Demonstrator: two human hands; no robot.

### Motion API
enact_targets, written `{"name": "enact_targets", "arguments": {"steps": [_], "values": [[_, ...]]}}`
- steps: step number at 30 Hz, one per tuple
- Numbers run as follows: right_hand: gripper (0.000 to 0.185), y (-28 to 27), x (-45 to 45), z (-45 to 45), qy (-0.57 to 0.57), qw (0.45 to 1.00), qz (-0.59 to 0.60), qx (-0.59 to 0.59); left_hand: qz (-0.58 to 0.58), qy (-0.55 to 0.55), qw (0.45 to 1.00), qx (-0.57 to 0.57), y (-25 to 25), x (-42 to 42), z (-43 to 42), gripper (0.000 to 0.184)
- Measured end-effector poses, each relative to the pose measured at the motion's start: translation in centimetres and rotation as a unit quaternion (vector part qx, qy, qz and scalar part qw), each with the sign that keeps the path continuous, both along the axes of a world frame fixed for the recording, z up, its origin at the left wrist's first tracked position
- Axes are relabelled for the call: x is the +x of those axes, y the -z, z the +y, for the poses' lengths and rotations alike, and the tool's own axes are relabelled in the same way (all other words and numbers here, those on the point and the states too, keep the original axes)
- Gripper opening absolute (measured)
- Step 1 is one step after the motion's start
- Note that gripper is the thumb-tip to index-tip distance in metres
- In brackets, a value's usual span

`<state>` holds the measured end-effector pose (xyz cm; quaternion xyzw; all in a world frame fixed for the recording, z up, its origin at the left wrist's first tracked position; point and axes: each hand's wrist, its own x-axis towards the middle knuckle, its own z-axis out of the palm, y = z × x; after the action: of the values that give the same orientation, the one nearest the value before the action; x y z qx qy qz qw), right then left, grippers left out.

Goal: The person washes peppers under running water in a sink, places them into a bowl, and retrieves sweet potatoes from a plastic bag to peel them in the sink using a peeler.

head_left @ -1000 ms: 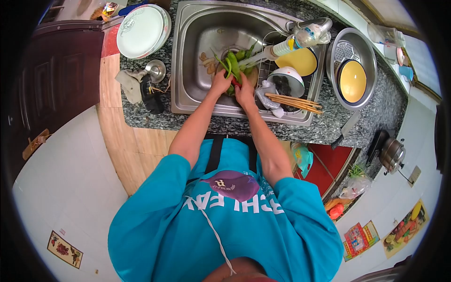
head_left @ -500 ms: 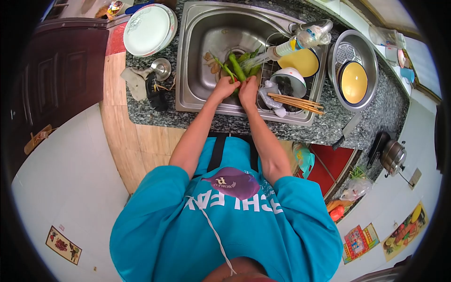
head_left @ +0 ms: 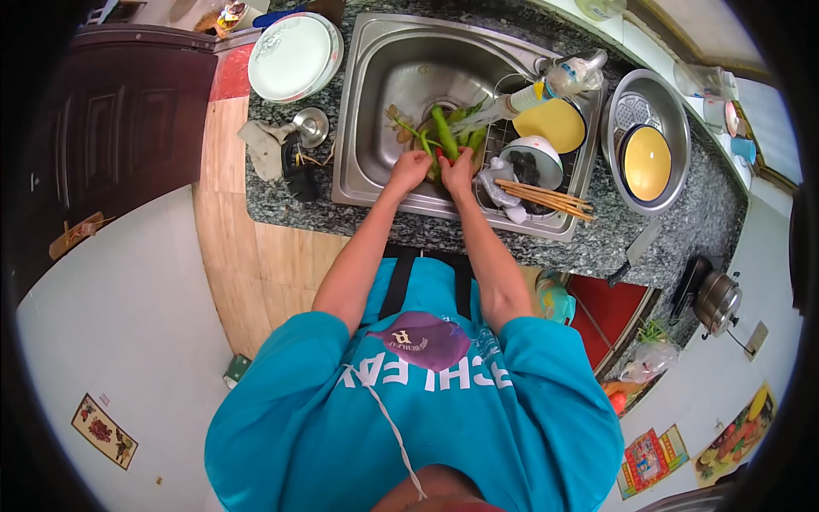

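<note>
In the head view, our left hand pinches a thin green pepper, and our right hand grips a fat green pepper. We see these 2 peppers in the metal sink, near the running water.

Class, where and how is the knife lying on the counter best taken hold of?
Probably by its dark handle, coming from the front of the counter: the handle lies nearest that edge, while the blade slants away toward the back.
</note>
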<state>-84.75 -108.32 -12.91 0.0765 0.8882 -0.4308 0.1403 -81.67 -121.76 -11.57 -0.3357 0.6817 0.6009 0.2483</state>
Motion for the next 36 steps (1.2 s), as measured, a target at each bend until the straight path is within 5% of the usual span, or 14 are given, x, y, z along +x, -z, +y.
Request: {"name": "enact_targets", "arguments": {"steps": [3,8,15,19,21,23,25,26,31,36], "values": [[0.041,-1.6,-0.6,0.2,0.031,0.99,-0.136,-0.029,0.056,0.01,0.997,-0.047,0.6,0.5,0.2,0.038],[0.034,-3.8,0.9,-0.4,0.127,0.974,-0.185,-0.025,0.081,0.061,0.98,-0.171,-5.6,-0.3,0.1,0.029],[0.028,-4.8,3.0,-1.5,0.136,0.99,-0.011,-0.035,0.136,0.003,0.978,-0.158,-3.4,-0.2,1.6,0.031],[0.024,-8.3,5.6,-2.1,0.056,0.993,0.071,-0.08,0.133,-0.157,0.978,0.036,-5.2,-1.8,3.0,0.041],[0.023,-9.3,5.9,-1.8,0.006,0.991,0.109,-0.081,0.127,-0.284,0.931,0.189,-5.9,-3.1,3.1,0.036],[0.02,-10.4,6.1,-0.7,-0.096,0.983,0.115,-0.105,0.131,-0.268,0.938,0.175,-6.7,-3.1,2.3,0.031],[0.017,-11.8,5.0,0.2,-0.113,0.981,0.137,-0.08,0.19,-0.053,0.978,-0.062,-7.2,-3.4,1.3,0.029],[0.016,-12.9,4.3,0.7,-0.051,0.986,0.078,-0.135,0.291,0.012,0.934,-0.205,-7.7,-3.0,1.2,0.031],[0.028,-12.8,1.0,2.6,0.038,0.961,0.01,-0.272,0.333,0.124,0.895,-0.271,-10.0,-0.4,0.3,0.038],[0.038,-12.1,-1.4,3.6,-0.034,0.944,-0.077,-0.319,0.336,0.158,0.886,-0.279,-11.0,0.5,0.1,0.045]]}}
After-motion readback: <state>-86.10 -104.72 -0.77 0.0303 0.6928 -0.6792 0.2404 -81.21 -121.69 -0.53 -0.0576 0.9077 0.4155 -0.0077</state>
